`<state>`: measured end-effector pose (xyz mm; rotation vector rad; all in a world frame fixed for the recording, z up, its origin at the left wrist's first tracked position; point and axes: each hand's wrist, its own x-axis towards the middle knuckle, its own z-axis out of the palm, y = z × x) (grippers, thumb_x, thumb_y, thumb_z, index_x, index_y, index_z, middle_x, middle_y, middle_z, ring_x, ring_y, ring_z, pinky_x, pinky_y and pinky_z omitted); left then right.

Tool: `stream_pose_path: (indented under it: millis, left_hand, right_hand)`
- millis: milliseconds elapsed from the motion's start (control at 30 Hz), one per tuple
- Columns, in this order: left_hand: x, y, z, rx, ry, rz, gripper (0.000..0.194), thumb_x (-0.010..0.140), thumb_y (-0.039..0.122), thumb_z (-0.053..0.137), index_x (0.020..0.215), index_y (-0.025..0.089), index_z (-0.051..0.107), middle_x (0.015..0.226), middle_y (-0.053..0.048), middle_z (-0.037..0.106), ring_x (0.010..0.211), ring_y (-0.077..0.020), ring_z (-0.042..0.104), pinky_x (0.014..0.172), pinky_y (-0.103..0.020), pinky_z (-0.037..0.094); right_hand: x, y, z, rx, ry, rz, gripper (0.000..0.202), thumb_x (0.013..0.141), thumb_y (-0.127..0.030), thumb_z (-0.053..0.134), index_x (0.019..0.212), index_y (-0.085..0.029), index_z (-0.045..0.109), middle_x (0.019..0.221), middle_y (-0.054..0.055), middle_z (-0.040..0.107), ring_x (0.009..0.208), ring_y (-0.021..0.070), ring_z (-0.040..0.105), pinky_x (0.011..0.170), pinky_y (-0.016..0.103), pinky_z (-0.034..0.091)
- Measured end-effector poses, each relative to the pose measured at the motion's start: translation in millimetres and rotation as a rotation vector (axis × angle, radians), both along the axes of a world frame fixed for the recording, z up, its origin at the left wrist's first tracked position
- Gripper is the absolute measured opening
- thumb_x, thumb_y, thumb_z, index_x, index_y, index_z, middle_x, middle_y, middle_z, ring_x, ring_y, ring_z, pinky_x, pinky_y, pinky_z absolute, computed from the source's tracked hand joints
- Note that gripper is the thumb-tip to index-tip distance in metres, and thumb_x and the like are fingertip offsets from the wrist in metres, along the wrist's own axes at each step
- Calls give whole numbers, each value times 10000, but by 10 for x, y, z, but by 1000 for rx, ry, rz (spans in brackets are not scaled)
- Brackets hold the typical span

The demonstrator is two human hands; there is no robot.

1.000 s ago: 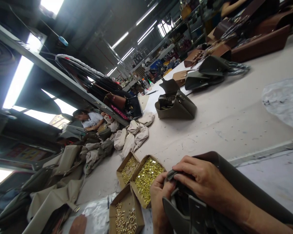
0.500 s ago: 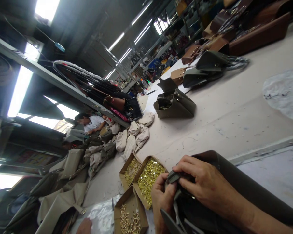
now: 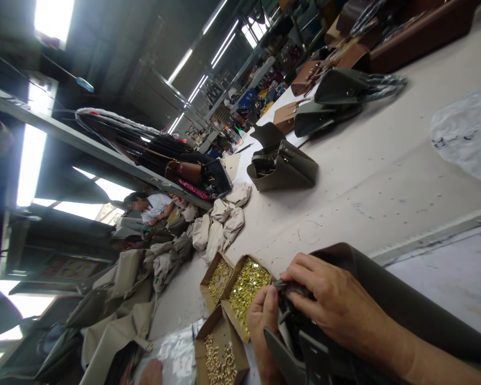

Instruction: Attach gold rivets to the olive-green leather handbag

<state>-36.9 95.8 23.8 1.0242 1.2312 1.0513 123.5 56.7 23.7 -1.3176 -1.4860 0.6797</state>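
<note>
A dark olive leather bag (image 3: 388,299) lies at the lower right, its opening towards me. My right hand (image 3: 332,299) pinches a small dark flap or strap end at the bag's edge. Just left of it, my left hand (image 3: 262,326) is closed on the edge of the same bag, thumb raised against the fingers. What lies between the fingertips is partly hidden. Beside my left hand stands a cardboard box of gold metal pieces (image 3: 234,321), with a smaller box of gold pieces (image 3: 207,291) behind it and a box of small gold studs (image 3: 201,347) in front.
An open olive bag (image 3: 292,174) stands mid-table (image 3: 344,214). Green bags (image 3: 340,85) and brown bags (image 3: 420,40) lie beyond. Beige pouches (image 3: 216,230) and piled leather pieces (image 3: 116,326) are at left. A person (image 3: 156,207) sits behind; another person's hand (image 3: 151,372) shows at the bottom.
My left thumb has lifted and shifted up along the bag's edge. My right hand has moved slightly left on the dark piece. The view has tilted a little.
</note>
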Motion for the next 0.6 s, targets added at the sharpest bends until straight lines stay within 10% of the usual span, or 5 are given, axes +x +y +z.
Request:
stream_pose_path:
  millis: [600]
  left_hand:
    - [87,-225,104,203,223,-46,179,728,231,699,868,120,711,794,-42,675,722,-147,540,687,-263,434]
  right_hand:
    - [36,11,-503,237,1,25,200,1005,-370,559,1191,-373,635,1176,40,641,1024,268,669,864,372,572]
